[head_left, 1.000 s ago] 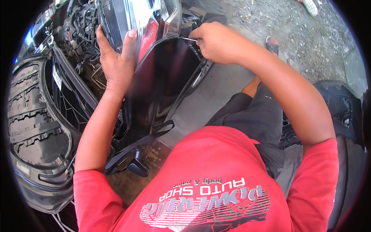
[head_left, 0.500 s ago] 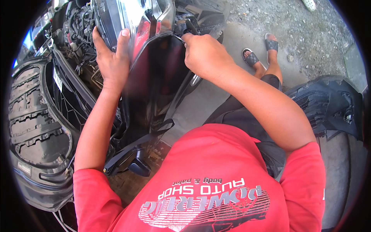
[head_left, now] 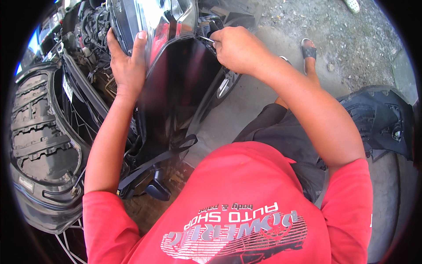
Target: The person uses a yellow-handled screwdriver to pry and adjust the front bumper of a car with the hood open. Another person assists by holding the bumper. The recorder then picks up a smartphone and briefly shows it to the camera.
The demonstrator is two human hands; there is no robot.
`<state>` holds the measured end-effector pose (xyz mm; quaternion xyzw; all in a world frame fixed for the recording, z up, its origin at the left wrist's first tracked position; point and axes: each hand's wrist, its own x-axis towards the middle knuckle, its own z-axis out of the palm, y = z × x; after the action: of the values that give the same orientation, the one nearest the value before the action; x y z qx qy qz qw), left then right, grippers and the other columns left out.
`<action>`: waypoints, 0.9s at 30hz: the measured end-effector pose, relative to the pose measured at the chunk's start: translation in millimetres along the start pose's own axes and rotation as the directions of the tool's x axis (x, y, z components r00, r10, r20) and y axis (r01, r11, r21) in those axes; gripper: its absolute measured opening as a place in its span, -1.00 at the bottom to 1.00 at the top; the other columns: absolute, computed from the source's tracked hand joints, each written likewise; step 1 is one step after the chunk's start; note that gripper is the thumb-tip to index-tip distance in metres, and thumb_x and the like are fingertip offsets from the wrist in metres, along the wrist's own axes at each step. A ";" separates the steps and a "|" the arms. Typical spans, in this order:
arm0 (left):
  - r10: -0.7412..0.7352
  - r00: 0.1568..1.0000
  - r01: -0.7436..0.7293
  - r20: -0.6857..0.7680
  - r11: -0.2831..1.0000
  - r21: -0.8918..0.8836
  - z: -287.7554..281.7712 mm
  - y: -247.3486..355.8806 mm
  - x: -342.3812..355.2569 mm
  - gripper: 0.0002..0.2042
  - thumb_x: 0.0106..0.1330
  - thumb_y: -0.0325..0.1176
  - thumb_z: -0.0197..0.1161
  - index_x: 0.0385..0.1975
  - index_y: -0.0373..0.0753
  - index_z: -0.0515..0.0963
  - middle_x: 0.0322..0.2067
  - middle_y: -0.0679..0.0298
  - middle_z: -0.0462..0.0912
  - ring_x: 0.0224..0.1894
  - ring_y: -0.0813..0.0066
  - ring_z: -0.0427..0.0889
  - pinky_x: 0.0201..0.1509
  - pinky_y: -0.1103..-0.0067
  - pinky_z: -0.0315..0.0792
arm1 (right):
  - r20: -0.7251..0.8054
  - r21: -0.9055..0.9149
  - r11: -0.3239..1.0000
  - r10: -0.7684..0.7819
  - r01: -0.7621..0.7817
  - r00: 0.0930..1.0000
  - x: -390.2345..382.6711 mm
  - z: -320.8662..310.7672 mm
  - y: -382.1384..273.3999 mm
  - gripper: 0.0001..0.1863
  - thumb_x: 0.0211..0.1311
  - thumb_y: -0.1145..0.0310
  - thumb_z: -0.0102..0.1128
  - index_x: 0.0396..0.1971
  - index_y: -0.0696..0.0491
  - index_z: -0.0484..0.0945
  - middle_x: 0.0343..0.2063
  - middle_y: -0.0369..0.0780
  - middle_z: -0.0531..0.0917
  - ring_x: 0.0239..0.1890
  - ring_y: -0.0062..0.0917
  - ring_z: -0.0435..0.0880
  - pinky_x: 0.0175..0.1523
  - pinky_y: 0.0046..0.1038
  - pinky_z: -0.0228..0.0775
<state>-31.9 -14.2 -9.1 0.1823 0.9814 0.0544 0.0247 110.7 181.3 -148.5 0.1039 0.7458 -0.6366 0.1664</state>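
A large headlight (head_left: pixel 151 20) with a clear lens sits at the upper left, above a glossy black body panel (head_left: pixel 176 83). My left hand (head_left: pixel 127 66) is at the headlight's near left corner, thumb on the lens side and forefinger along the outer edge, the corner held between them. My right hand (head_left: pixel 239 48) is closed on what looks like a screwdriver (head_left: pixel 207 39). Its thin metal shaft points left to the seam where headlight and panel meet. My fingers hide most of its handle, and the contact at the tip is too small to make out.
Engine parts (head_left: pixel 94 42) lie open left of the headlight. A ribbed black plastic cover (head_left: pixel 44 127) stands at far left. A black strap with a buckle (head_left: pixel 158 189) is below the panel. Another person's sandalled foot (head_left: pixel 310 50) is on the concrete, near a black car part (head_left: pixel 373 116).
My right hand has moved slightly up and right, drawing back from the seam, so more of the metal shaft shows. My left hand has stayed on the headlight.
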 end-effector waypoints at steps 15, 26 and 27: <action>-0.012 0.999 0.014 0.034 0.999 -0.052 -1.5 -2.2 2.2 0.02 0.37 0.19 0.45 0.56 -0.47 0.15 0.28 -0.34 0.57 0.34 -0.17 0.60 0.48 0.26 0.37 | 0.476 0.127 0.969 0.127 -0.212 0.870 35.0 -47.2 -7.9 -0.69 0.53 0.34 0.08 0.01 0.15 0.74 -0.64 -0.26 0.58 -0.71 -0.57 0.52 -0.61 -0.42 0.37; 0.030 0.999 -0.028 0.025 0.997 -0.078 -1.4 -3.7 2.9 0.00 0.37 0.16 0.47 0.55 -0.45 0.16 0.25 -0.32 0.58 0.31 -0.16 0.62 0.45 0.26 0.41 | 0.240 -0.114 0.993 0.002 0.026 0.971 27.3 -22.2 6.2 -0.68 0.49 0.29 0.12 0.02 0.12 0.74 -0.20 0.08 0.79 -0.06 0.07 0.76 0.10 -0.01 0.57; 0.028 0.999 -0.026 0.027 0.998 -0.063 -1.7 -4.2 3.4 -0.01 0.37 0.15 0.48 0.55 -0.45 0.16 0.25 -0.32 0.58 0.31 -0.16 0.62 0.45 0.26 0.41 | 0.200 -0.107 0.994 0.005 0.017 0.980 25.5 -15.6 7.9 -0.70 0.50 0.29 0.11 -0.01 0.13 0.73 -0.21 0.08 0.79 -0.08 0.08 0.75 0.08 -0.02 0.56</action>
<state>-36.7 -17.0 -7.9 0.1954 0.9763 0.0828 0.0432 88.2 196.5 -163.3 0.0280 0.7589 -0.6031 0.2439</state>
